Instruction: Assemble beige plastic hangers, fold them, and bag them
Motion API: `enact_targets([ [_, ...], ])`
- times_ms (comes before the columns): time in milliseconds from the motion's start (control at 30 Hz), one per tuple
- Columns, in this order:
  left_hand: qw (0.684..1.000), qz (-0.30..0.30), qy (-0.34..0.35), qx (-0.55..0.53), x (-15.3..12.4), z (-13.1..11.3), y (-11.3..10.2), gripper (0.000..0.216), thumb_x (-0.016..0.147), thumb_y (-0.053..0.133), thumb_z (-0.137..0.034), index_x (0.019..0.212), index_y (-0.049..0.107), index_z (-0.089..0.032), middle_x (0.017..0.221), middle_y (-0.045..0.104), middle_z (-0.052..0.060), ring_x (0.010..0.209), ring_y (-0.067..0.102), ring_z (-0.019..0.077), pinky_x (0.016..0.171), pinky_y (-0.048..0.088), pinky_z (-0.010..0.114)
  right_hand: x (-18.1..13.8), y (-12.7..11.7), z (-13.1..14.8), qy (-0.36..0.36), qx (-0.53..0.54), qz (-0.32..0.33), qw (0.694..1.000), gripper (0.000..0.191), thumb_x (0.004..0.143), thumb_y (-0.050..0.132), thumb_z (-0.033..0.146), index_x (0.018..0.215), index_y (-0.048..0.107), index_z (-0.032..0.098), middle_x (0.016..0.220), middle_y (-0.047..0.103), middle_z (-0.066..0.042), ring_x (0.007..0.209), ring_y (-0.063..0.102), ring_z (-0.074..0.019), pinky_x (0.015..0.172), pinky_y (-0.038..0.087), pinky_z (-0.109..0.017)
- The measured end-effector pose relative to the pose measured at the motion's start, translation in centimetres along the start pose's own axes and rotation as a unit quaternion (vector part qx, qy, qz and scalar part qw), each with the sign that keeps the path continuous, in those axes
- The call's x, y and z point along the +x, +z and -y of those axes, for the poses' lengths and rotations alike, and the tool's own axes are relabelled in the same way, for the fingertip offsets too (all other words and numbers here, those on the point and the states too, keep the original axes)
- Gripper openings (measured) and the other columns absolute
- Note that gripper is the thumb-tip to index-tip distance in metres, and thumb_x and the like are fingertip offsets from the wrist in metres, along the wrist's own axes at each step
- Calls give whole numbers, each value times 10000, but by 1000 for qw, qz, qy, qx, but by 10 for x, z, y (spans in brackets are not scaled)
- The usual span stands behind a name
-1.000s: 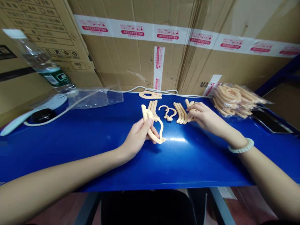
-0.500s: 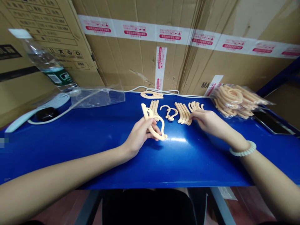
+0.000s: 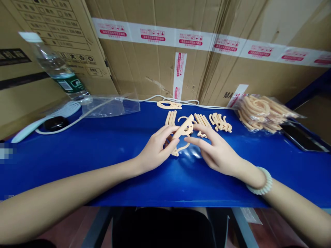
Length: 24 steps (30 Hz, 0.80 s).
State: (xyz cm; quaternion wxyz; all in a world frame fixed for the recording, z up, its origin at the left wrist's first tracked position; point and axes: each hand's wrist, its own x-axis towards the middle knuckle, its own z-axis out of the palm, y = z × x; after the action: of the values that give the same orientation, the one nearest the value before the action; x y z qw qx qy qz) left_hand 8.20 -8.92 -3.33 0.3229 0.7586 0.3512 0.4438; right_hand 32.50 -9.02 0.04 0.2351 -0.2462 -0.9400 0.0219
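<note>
My left hand [image 3: 157,150] pinches a peach plastic hanger piece [image 3: 183,132] above the blue table [image 3: 103,162]. Just to its right, my right hand [image 3: 216,151] has its fingers spread, the fingertips at that same piece. Behind the hands lie rows of matching peach parts: straight arms [image 3: 170,117], curved arms [image 3: 203,120] and small hooks [image 3: 221,123]. One more peach part [image 3: 169,105] rests at the table's back edge.
A clear bag of peach parts [image 3: 261,112] and a dark phone [image 3: 301,137] sit at the right. An empty plastic bag [image 3: 111,106], a water bottle [image 3: 58,72], a white fan with cable [image 3: 46,119] lie left. Cardboard boxes [image 3: 181,51] wall the back.
My right hand left the row of curved arms and came in to the piece in my left hand. My left hand turned that piece up and to the right.
</note>
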Motion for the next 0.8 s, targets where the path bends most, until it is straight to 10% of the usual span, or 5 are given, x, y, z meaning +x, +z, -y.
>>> enact_targets([
  [300,999,-27,24,24,-1,0,-1,299,988,557,-243,1269,653,-211,1060,565,67,927,611,177,706,563,263,1,-9,-5,103,275,-50,955,437,985,556,130,1375,602,323,1380,635,-31,1330,548,-251,1180,387,-483],
  [800,996,-68,-39,42,0,-3,0,204,960,571,-228,1115,701,-198,1058,723,61,888,663,193,689,496,263,1,0,-5,215,383,-163,884,229,954,720,335,1154,661,242,1178,681,-77,1068,685,-228,924,585,-357],
])
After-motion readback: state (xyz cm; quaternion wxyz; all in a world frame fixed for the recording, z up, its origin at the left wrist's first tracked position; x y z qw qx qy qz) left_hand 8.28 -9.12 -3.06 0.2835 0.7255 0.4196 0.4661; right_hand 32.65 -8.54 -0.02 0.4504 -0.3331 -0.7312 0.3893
